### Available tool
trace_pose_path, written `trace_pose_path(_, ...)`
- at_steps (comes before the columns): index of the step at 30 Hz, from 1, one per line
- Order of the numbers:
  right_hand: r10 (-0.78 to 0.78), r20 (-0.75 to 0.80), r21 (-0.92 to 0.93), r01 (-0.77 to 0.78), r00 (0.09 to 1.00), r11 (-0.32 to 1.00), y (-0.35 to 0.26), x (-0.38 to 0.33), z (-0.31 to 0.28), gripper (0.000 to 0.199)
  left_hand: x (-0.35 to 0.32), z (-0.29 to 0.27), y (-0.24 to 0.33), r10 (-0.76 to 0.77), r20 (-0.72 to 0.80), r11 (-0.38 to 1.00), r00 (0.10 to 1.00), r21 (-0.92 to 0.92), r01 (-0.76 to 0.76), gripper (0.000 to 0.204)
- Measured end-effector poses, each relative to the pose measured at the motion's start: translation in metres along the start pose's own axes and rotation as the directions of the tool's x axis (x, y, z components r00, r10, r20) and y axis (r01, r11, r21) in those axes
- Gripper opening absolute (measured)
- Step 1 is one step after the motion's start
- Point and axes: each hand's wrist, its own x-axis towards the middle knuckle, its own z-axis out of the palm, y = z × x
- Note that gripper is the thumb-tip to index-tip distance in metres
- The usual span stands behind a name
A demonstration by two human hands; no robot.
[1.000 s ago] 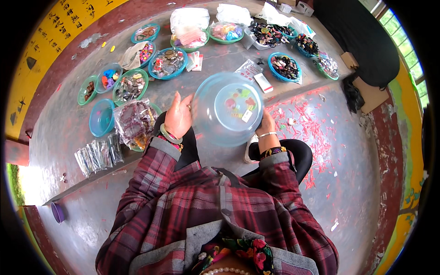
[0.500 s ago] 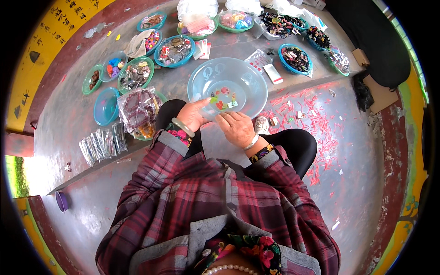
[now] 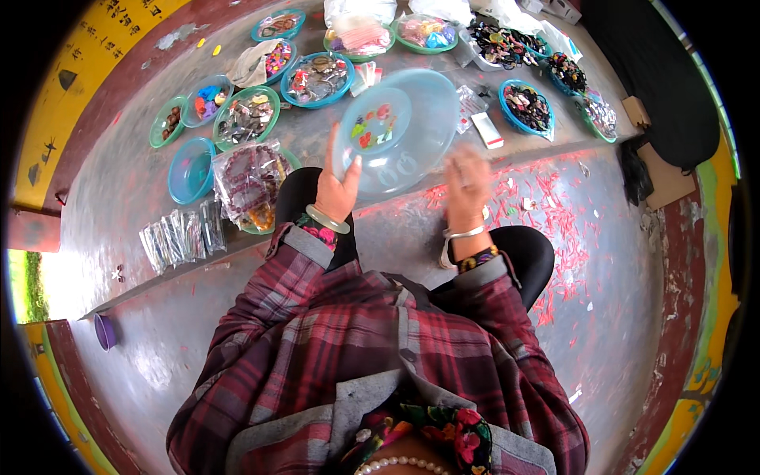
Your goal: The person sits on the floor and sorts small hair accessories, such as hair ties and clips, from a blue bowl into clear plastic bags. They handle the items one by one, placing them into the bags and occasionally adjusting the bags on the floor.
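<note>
A translucent pale-blue plastic basin (image 3: 423, 131) with a fruit print on its bottom is tilted up in front of me. My left hand (image 3: 339, 188), with a pale bangle at the wrist, has the basin's left rim between its thumb and straight fingers. Beside the lower right rim is my right hand (image 3: 469, 180), smeared by motion. Whether its fingers touch the basin cannot be made out. A white-and-red flat box (image 3: 488, 131) lies on the raised ledge just beyond the right hand.
Baskets of beads and trinkets stand on the ledge, among them a blue basket (image 3: 317, 80) and a green basket (image 3: 248, 119). An empty blue bowl (image 3: 191, 170), bagged bead strings (image 3: 249, 178) and slim packets (image 3: 184, 236) lie left. Red scraps (image 3: 558, 237) litter the floor at right.
The basin has been lifted, tilted and turned; its white pattern moved from the far wall to the near one. My right hand has moved right, away from the near rim. My left fingers now point upward.
</note>
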Motion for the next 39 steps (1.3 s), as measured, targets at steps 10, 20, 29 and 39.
trace_pose_path(10, 0.010, 0.150, -0.061, -0.001, 0.989, 0.998, 0.016, 0.024, -0.050, 0.037, 0.002, -0.031, 0.057, 0.408, 0.597, 0.631, 0.690, 0.362, -0.686, 0.089)
trace_pose_path(20, 0.832, 0.554, 0.238, -0.952, -0.030, -0.194, 0.113, -0.050, 0.041, 0.029, 0.070, -0.068, 0.011, -0.504, 0.044, 0.851, 0.863, -0.149, 0.504, 0.055)
trace_pose_path(29, 0.798, 0.582, 0.373, -0.821, -0.156, -0.432, 0.157, -0.064, 0.100, 0.040, 0.149, -0.080, -0.126, -0.911, 0.104, 0.271, 0.398, -0.576, 0.771, 0.058)
trace_pose_path(39, 0.754, 0.608, 0.293, -0.812, -0.248, -0.504, 0.180, -0.072, 0.113, 0.029, 0.198, -0.051, -0.212, -0.926, -0.068, 0.287, 0.370, -0.764, 0.577, 0.050)
